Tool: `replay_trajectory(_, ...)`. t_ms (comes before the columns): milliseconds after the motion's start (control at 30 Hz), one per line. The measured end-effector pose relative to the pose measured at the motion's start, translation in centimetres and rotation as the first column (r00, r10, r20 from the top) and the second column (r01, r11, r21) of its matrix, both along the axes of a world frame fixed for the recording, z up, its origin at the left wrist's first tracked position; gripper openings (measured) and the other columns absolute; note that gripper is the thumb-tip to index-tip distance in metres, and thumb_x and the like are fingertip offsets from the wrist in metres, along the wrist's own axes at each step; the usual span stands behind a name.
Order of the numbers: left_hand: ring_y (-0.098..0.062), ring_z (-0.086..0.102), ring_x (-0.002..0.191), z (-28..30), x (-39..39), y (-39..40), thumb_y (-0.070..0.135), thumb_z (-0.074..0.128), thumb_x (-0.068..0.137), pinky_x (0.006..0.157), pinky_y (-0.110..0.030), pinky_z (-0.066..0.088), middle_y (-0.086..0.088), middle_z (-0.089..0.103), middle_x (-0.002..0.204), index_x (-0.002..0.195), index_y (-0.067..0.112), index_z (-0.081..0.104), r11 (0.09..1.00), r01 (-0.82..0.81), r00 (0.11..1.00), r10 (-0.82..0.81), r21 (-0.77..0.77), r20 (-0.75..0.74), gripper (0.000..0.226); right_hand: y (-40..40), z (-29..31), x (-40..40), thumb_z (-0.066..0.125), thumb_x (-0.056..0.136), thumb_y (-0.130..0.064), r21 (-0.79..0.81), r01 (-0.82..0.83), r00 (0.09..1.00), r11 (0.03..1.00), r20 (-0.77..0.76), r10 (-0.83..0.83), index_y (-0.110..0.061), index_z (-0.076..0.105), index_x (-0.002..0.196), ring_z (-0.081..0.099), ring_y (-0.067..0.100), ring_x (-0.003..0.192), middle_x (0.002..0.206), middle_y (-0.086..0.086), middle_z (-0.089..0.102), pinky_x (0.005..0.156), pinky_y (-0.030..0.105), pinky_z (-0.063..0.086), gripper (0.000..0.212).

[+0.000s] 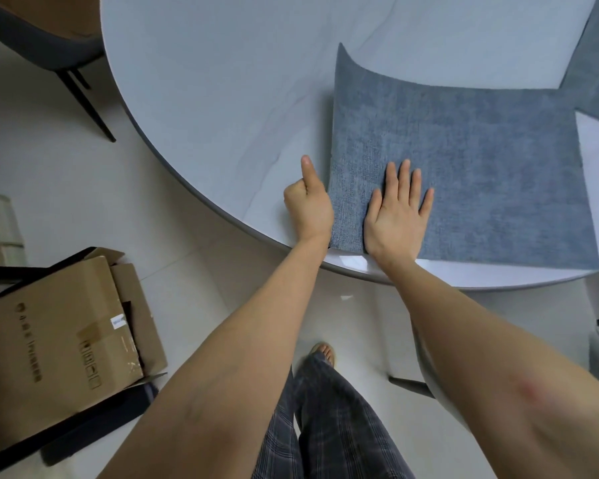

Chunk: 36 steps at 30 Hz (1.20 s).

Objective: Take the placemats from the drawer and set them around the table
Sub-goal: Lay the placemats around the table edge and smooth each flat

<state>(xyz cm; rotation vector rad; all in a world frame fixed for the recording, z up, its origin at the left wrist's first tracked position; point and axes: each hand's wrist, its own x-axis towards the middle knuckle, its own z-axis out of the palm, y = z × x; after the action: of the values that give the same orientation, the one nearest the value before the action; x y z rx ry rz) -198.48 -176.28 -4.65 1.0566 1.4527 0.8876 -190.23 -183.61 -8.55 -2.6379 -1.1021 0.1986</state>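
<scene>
Your right hand (396, 216) presses flat, fingers straight, on the placemat (464, 174) at the table (204, 81) edge. Left hand (308, 207) grips its side, probably fingers underneath. Far-left corner curls; smooth it next.

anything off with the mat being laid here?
Yes. The blue placemat is not lying flat: its far left corner curls up off the table. The right hand presses flat on its near edge, and the left hand is at its left edge, thumb out.
</scene>
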Motion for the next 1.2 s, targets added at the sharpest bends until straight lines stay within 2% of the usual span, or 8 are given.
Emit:
replay_trajectory(167,-0.021,0.04,0.055,-0.6,-2.0,-0.7,0.029,0.032,0.104,0.058,-0.032,0.035,-0.006,0.045,0.055,0.06,0.006,0.05,0.982,0.067,0.982,-0.032,0.179,-0.188,0.053,-0.1,-0.1,0.0,0.02,0.102,-0.036,-0.028,-0.029,0.999,0.999,0.023,0.03,-0.019,0.012,0.152,0.0,0.02,0.148,0.161,0.002,0.006,0.119,0.044,-0.005,0.054)
replay_trajectory(300,-0.017,0.055,0.107,-1.4,-5.6,-0.7,0.026,0.034,0.098,0.092,-0.024,0.038,0.0,0.064,0.118,0.121,0.013,0.059,0.815,0.336,0.846,-0.04,0.472,-0.531,0.036,-0.1,-0.3,0.0,0.019,0.101,-0.037,-0.054,-0.038,0.998,0.998,0.048,0.041,-0.018,0.012,0.152,-0.001,0.021,0.148,0.161,0.004,0.005,0.119,0.046,-0.004,0.055)
replay_trajectory(367,-0.023,0.036,0.137,-1.8,-5.4,-0.4,0.026,0.033,0.1,0.112,-0.03,0.025,-0.005,0.043,0.148,0.141,0.012,0.043,0.611,0.672,0.648,-0.211,0.419,-0.732,0.045,-0.1,-0.3,0.0,0.02,0.101,-0.037,-0.044,-0.039,0.998,0.998,0.045,0.041,-0.017,0.012,0.152,0.0,0.022,0.148,0.161,0.004,0.006,0.119,0.046,-0.004,0.055)
replay_trajectory(433,-0.024,0.011,0.148,-2.7,-4.9,-0.4,0.036,0.028,0.102,0.121,-0.038,0.007,-0.006,0.017,0.16,0.152,0.013,0.022,0.438,0.883,0.322,-0.295,0.172,-0.899,0.055,-0.1,-0.3,0.0,0.021,0.101,-0.036,-0.034,-0.038,0.998,0.999,0.04,0.039,-0.017,0.013,0.152,0.0,0.022,0.148,0.161,0.004,0.006,0.119,0.046,-0.003,0.055)
replay_trajectory(500,-0.023,0.001,0.149,-3.8,-5.0,-0.5,0.046,0.02,0.1,0.122,-0.042,0.0,-0.006,0.004,0.162,0.154,0.016,0.01,0.421,0.906,0.178,-0.295,0.04,-0.939,0.062,-0.1,-0.3,-0.1,0.022,0.101,-0.037,-0.039,-0.041,0.998,0.998,0.042,0.043,-0.017,0.013,0.152,0.0,0.021,0.148,0.16,0.004,0.006,0.119,0.046,-0.003,0.055)
replay_trajectory(733,-0.023,-0.002,0.149,-3.5,-5.0,-0.5,0.051,0.019,0.099,0.121,-0.039,-0.003,-0.011,-0.001,0.161,0.154,0.014,0.003,0.431,0.902,0.134,-0.3,-0.009,-0.945,0.068,-2.1,0.0,2.1,0.018,0.099,-0.047,-0.103,-0.203,0.977,0.974,0.04,0.208,-0.023,0.009,0.153,-0.001,0.019,0.148,0.161,0.002,0.003,0.12,0.043,-0.003,0.06)
replay_trajectory(1067,-0.038,-0.008,0.146,-1.1,-0.1,-3.3,0.079,0.024,0.083,0.117,-0.056,-0.007,-0.029,-0.001,0.156,0.149,-0.005,0.005,0.611,0.751,-0.047,-0.329,-0.251,-0.943,0.109,-7.6,0.3,5.0,0.022,0.098,-0.051,-0.168,0.347,0.936,0.923,0.001,-0.352,-0.027,0.006,0.153,-0.007,0.023,0.147,0.16,0.009,-0.004,0.117,0.052,-0.006,0.062)
replay_trajectory(1200,-0.035,-0.018,0.145,-2.1,0.3,-3.9,0.075,0.024,0.087,0.112,-0.061,-0.011,-0.013,-0.017,0.159,0.153,0.019,-0.006,0.434,0.885,0.005,-0.371,-0.168,-0.929,0.092,-9.5,0.1,6.1,0.025,0.097,-0.052,-0.166,0.298,0.953,0.94,0.002,-0.302,-0.029,0.005,0.152,-0.007,0.023,0.147,0.16,0.007,-0.005,0.116,0.052,-0.009,0.063)
